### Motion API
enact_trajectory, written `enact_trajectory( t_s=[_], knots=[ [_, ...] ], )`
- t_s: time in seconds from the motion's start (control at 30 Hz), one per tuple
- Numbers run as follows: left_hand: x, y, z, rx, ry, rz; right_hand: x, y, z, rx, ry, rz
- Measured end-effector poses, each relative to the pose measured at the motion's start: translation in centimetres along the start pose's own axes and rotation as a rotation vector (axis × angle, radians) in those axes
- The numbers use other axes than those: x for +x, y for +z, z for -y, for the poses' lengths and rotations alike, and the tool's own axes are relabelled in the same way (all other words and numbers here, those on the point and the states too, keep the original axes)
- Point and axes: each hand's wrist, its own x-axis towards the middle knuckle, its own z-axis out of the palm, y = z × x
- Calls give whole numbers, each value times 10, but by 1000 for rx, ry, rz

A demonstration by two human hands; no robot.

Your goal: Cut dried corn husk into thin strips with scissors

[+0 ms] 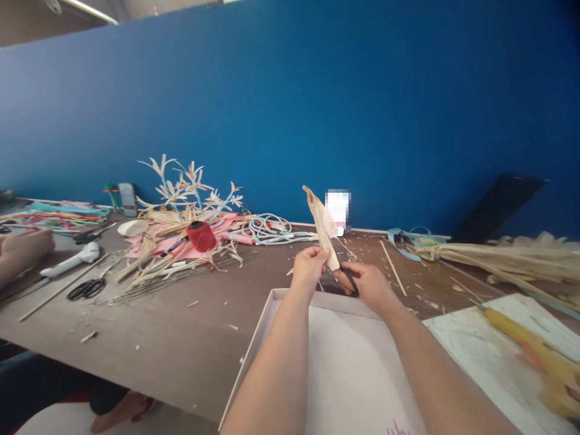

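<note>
Dry husk (321, 226) is pinched by left hand (310, 266) | black scissors (350, 281) are held by right hand (366, 285) | husk is best kept flat and still

Here before you sits the box (348, 356), husk strip (322, 226) in your left hand (310, 267) and scissors (351, 283) in your right hand (368, 285) near its far rim, thread cone (202, 237) and husk flowers (172, 192) away left, tool (521, 329) on the sheet (453, 332) at right, husk bundle (502, 260) behind that, partition (290, 109) behind it all.

Passage over the table (181, 329) between black scissors (90, 284) and white box (263, 338), its wall upright.
</note>
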Motion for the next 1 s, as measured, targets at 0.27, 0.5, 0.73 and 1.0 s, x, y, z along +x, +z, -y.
enact_trajectory(
  t_s=[0.27, 0.5, 0.73, 1.0],
  knots=[
    [-2, 1, -5, -16, -28, -2, 0, -3, -2, 28, 9, 6],
    [-2, -2, -5, -9, -12, 1, 0, -4, -2, 70, 54, 3],
    [1, -4, -3, -10, 12, -14, 1, -5, -11, 151, 74, 20],
    [1, -6, -2, 186, 65, -8, -1, -7, -6, 228, 90, 16]
  ],
)
